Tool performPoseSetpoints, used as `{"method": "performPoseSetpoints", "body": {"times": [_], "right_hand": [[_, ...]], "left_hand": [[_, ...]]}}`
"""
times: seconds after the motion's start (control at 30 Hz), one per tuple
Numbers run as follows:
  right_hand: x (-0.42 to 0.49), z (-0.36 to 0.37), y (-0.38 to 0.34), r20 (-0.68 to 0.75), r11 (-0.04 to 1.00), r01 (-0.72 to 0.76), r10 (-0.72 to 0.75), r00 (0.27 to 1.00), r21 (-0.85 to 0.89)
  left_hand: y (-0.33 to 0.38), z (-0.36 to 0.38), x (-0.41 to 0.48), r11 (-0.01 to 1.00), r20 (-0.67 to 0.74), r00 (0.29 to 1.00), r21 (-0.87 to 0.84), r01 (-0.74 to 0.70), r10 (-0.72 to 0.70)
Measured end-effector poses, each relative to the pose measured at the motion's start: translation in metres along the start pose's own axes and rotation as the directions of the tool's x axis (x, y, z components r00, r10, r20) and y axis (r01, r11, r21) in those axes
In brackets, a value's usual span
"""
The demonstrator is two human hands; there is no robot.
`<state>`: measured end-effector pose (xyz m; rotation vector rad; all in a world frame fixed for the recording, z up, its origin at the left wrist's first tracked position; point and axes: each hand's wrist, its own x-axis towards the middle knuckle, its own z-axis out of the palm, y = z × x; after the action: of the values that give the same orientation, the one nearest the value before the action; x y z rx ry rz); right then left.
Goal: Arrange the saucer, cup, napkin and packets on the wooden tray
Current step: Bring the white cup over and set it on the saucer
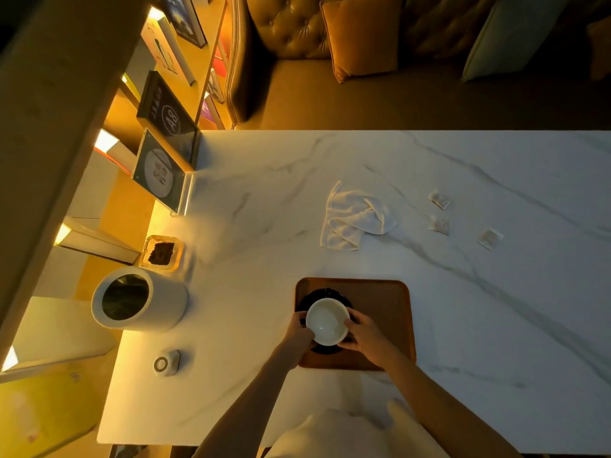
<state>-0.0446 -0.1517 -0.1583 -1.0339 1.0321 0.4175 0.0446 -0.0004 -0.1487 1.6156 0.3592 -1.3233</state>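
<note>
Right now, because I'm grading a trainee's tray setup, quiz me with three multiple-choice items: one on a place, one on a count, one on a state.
1. The crumpled white cloth napkin lies: A in the white cylindrical bin; B on the white marble table beyond the brown wooden tray; C on the leather sofa.
2. Small pale paper packets on the table: A one; B three; C six.
3. The left hand and right hand: A lie flat on the table; B each lift a packet; C grip the round white cup over the black saucer.
Answers: 1 B, it rests on bare marble, off the tray. 2 B, three lie apart, right of the napkin. 3 C, fingers curl round the cup's sides.
</note>
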Motion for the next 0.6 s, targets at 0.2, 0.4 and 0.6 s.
{"method": "performPoseSetpoints", "body": {"times": [0.2,0.4,0.6], "right_hand": [[0.0062,0.0008,-0.0033,-0.025,0.999,-0.033,0.033,0.999,0.006],[0.0046,0.0025,-0.0019,-0.037,1.0,-0.019,0.019,0.999,-0.004],[0.0012,0.0035,-0.0014,-0.027,0.999,0.002,-0.003,1.0,-0.04]], "left_hand": [[0.0018,0.0018,0.0046,1.0,-0.021,1.0,-0.009,0.013,-0.013],[0.0017,0.0024,0.0014,1.0,-0.053,0.999,0.004,0.002,-0.002],[0.002,0.0007,-0.0005,0.999,-0.047,0.999,0.026,0.018,-0.017]]}}
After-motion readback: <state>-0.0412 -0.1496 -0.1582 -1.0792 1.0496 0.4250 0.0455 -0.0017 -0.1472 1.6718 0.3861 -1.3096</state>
